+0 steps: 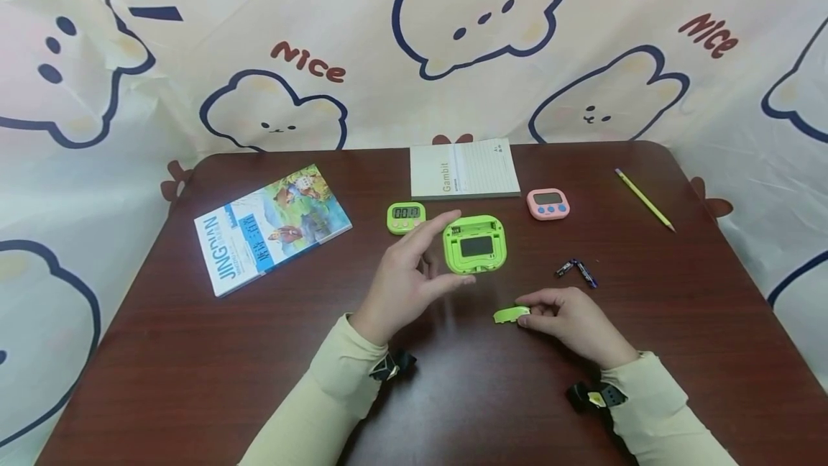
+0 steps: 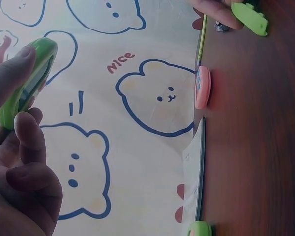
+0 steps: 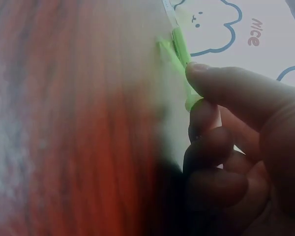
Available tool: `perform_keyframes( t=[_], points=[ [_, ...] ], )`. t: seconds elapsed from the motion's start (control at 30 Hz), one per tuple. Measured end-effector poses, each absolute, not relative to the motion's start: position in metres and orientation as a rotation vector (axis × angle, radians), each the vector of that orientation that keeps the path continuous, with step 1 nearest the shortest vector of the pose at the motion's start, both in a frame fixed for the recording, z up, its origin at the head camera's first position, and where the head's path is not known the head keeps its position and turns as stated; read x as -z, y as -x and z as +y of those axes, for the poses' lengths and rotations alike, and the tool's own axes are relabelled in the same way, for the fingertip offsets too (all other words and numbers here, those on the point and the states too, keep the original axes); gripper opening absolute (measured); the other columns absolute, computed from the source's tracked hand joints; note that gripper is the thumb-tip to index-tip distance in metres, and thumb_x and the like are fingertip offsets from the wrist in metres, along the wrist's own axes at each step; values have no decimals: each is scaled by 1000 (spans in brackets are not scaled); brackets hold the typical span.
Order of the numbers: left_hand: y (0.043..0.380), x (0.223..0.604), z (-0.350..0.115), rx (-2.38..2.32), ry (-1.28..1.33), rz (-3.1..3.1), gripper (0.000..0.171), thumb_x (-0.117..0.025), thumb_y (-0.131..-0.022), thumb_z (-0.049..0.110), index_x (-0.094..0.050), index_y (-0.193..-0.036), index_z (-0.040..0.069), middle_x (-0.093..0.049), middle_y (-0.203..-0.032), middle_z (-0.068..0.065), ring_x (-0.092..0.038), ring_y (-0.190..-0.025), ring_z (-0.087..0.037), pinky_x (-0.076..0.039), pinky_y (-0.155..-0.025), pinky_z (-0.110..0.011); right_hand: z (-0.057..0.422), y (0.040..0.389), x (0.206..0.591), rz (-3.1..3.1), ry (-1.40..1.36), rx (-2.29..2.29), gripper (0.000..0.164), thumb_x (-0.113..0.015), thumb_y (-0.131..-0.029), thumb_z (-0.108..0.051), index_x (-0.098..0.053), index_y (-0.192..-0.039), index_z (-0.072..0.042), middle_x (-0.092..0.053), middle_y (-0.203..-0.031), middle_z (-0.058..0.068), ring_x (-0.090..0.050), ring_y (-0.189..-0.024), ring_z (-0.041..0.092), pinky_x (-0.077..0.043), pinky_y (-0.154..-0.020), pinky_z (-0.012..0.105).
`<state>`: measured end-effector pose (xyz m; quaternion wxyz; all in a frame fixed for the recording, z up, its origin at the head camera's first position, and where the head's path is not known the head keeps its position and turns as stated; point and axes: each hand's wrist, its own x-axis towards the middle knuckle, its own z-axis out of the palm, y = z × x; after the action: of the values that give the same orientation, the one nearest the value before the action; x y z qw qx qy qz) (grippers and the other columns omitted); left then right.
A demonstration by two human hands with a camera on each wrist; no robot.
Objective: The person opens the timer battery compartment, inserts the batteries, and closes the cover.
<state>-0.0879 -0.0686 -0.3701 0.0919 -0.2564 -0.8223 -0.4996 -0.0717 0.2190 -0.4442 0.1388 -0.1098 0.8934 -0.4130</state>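
My left hand [image 1: 407, 279] grips a green digital timer [image 1: 475, 264] by its edges, thumb below and index finger above. Its back faces the head camera, with the battery bay uncovered. In the left wrist view the same timer [image 2: 45, 51] appears edge-on under the thumb. Lower and to the right, my right hand [image 1: 572, 322] pinches a small green battery cover [image 1: 507, 315] between thumb and fingers; the cover [image 2: 250, 18] also shows at the top of the left wrist view. Beyond the right hand, small dark batteries [image 1: 586, 275] lie on the table.
On the brown table [image 1: 213, 372] stand a smaller-looking green timer [image 1: 406, 218] and a pink timer [image 1: 548, 204]. A notepad [image 1: 472, 171] lies at the back edge, a book [image 1: 274, 229] at left, and a yellow-green pencil [image 1: 643, 198] at right. A patterned curtain [image 1: 362, 13] hangs behind.
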Motion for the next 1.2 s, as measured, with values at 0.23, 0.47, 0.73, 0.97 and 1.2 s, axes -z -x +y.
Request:
perform_keyframes(
  t=[0.23,0.47,0.73,0.97,1.2],
  points=[
    [88,370,-69,1495,761,-2439,80,-89,-77,21,-50,-147,20,-55,-91,5,-49,-60,-8,-49,-53,-32,219,72,445,2607,307,1190,22,-80,-87,-20,-77,-107,-12,-62,-77,-4,-54,-69,10,-45,-60,23],
    [88,371,-71,1501,757,-2444,81,-90,-76,20,-50,-147,20,-55,-95,5,-50,-61,-8,-48,-54,-25,226,72,440,2704,233,1212,20,-81,-86,-25,-78,-103,-17,-62,-78,-4,-56,-69,13,-46,-60,24],
    [89,370,-72,1519,768,-2445,81,-91,-75,20,-51,-145,18,-54,-92,4,-50,-62,-8,-48,-55,-24,258,78,433,2898,111,1200,21,-80,-88,-24,-76,-104,-11,-64,-80,3,-54,-68,16,-44,-57,24],
    [89,369,-73,1533,757,-2460,81,-92,-74,19,-51,-144,17,-51,-87,3,-50,-62,-9,-47,-55,-24,284,92,430,2993,75,1093,24,-77,-90,-26,-74,-106,-8,-66,-83,4,-53,-68,14,-43,-57,24],
    [88,369,-74,1538,762,-2463,81,-91,-74,19,-51,-144,17,-52,-88,4,-50,-63,-9,-47,-55,-24,299,109,429,2921,57,964,25,-73,-93,-22,-71,-111,-4,-65,-85,5,-54,-71,17,-43,-60,27]
  ],
)
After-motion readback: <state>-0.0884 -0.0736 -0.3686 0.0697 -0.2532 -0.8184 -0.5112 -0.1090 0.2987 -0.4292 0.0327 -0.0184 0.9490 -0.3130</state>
